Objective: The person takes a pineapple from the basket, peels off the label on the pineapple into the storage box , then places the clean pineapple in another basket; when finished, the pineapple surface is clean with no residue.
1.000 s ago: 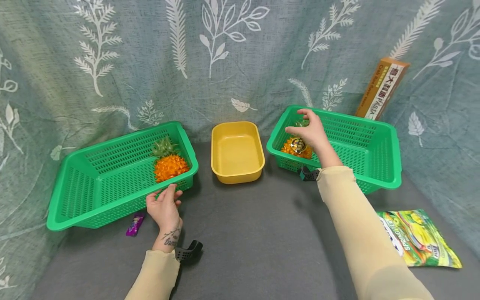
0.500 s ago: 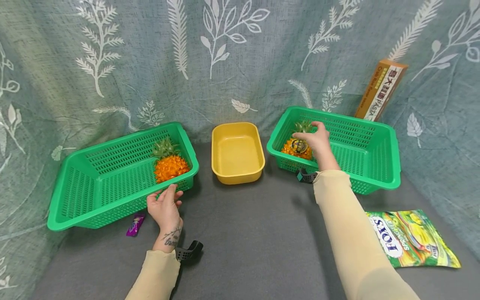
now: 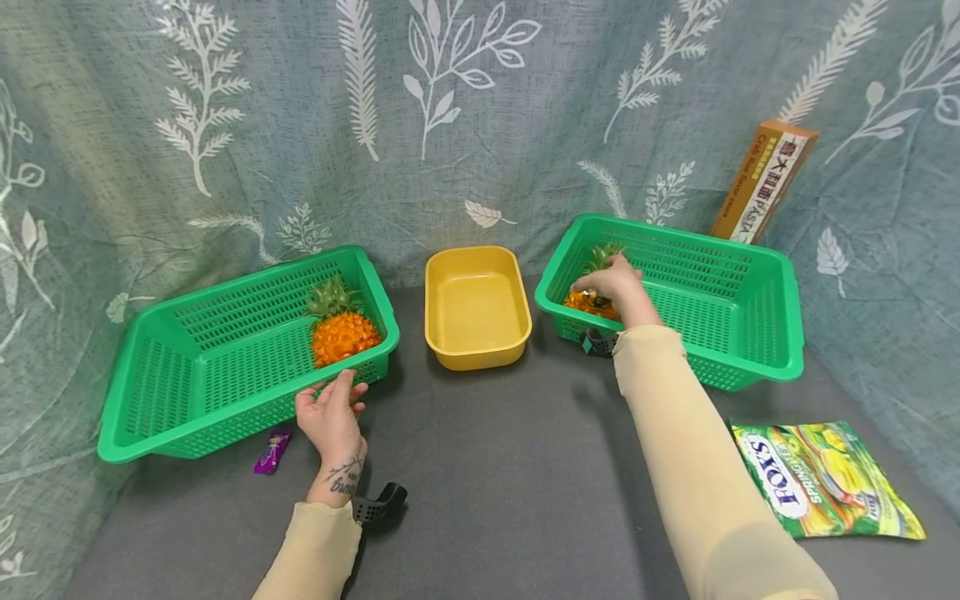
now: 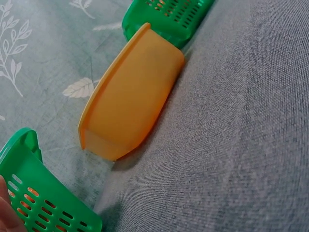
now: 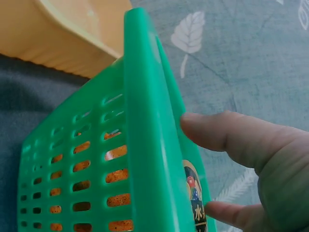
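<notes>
Curtain and table: a leaf-patterned blue-green curtain (image 3: 300, 125) hangs beyond the fingertips; a dark grey table (image 3: 480, 467) lies under both wrists.
Right hand (image 3: 618, 287): thumb and fingers spread apart over a small orange pineapple (image 3: 587, 306) inside the right green basket (image 3: 705, 317); whether they touch it cannot be told.
Left hand (image 3: 332, 423): fingers loosely bent at the near rim of the left green basket (image 3: 240, 371), a second pineapple (image 3: 345, 337) just beyond them; whether they grip the rim cannot be told.
Pineapple hold: thumb and fingers would probably do best on opposite sides of the body, below the spiky crown.
Right wrist view: a round label (image 5: 194, 191) near the lower fingertip, largely covered in the head view.
Left wrist view: the yellow tub's (image 4: 130, 92) outer side, beyond the fingertip; the head view shows its inside.
</notes>
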Action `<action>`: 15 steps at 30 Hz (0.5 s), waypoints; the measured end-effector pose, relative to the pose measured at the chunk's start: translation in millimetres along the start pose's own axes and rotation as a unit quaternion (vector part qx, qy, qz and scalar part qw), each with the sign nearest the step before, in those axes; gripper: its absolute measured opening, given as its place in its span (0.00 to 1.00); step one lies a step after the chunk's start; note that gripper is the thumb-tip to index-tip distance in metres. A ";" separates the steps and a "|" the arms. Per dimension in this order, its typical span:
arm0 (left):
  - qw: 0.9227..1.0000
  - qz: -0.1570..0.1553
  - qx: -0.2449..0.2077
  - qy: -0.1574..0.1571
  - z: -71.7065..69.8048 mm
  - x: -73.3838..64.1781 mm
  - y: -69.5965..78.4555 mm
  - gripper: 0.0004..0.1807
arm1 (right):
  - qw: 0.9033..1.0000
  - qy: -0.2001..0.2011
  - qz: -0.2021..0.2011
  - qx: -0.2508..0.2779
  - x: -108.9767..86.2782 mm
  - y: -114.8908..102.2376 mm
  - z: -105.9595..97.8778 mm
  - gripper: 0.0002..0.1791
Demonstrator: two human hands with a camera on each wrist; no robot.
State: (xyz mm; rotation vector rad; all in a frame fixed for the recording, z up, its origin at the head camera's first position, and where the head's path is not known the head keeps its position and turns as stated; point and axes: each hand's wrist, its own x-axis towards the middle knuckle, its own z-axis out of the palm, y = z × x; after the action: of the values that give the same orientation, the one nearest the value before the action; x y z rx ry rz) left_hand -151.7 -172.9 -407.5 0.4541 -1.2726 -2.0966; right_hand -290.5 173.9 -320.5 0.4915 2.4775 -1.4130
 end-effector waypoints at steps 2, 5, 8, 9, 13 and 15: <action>1.000 -0.002 0.001 -0.001 -0.1 -0.1 0.1 0.14 | 1.000 -0.011 0.007 -0.018 1.1 -0.8 0.7 0.51; 1.000 -0.004 0.002 -0.004 -0.1 0.1 0.0 0.14 | 0.999 -0.022 0.012 -0.044 2.8 -1.9 1.6 0.51; 1.000 -0.004 0.002 -0.004 -0.5 0.3 0.0 0.14 | 0.997 -0.027 0.009 -0.071 4.4 -3.6 2.4 0.50; 1.000 -0.004 0.002 -0.003 -0.7 0.4 -0.1 0.14 | 0.997 -0.028 0.008 -0.077 5.0 -4.1 2.6 0.49; 1.000 -0.001 0.000 -0.003 -0.8 0.5 -0.3 0.13 | 0.995 -0.030 0.005 -0.096 7.0 -4.7 2.0 0.46; 1.000 -0.001 0.001 -0.003 -0.8 0.5 -0.2 0.13 | 0.995 -0.036 0.006 -0.098 7.6 -4.0 1.6 0.47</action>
State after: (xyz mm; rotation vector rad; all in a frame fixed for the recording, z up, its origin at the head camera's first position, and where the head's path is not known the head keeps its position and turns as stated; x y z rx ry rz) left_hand -151.7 -173.7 -408.0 0.4501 -1.2776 -2.0998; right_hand -299.0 172.0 -321.1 0.4062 2.5163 -1.1467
